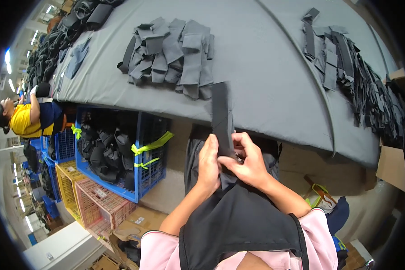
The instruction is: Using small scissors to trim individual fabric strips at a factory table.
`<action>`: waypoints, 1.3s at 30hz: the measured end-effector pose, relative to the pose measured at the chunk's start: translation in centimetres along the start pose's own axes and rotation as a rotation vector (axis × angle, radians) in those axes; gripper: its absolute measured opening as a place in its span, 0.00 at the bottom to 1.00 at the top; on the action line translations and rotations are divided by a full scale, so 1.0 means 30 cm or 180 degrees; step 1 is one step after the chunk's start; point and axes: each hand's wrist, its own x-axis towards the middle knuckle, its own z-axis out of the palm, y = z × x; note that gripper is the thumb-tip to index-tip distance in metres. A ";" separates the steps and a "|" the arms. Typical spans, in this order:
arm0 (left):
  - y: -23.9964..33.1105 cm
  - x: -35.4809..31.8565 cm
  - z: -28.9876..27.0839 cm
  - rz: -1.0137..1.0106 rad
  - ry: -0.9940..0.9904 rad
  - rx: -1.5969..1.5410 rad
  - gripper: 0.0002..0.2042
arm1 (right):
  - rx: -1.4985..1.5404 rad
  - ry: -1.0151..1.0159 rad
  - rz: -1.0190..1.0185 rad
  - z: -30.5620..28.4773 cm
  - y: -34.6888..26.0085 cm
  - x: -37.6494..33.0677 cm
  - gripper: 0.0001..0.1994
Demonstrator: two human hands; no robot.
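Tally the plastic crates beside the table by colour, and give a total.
Blue crates: 2 in plain view, the near one full of dark pieces, a second behind it
Yellow crate: 1
Pink crate: 1
Total: 4; farther blue shapes are too unclear to count.

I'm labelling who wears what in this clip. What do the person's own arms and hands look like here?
Both forearms are bare, with no gloves, watch or bands showing on the left hand or the right hand. Short pale pink sleeves cover the upper arms. A black apron with dark edging lies over the pink top between them.
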 end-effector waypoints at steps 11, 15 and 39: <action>0.052 0.025 -0.021 -0.0028 -0.1034 -0.0802 0.28 | -0.1018 -0.0308 -0.0458 -0.066 -0.023 -0.060 0.14; 0.064 0.028 -0.043 -0.0186 -0.0935 -0.0544 0.26 | -0.1835 0.0671 -0.0796 -0.144 -0.081 -0.059 0.18; 0.060 -0.002 -0.032 -0.0581 -0.0956 -0.0380 0.16 | -0.2043 0.0936 -0.1435 -0.152 -0.040 0.000 0.13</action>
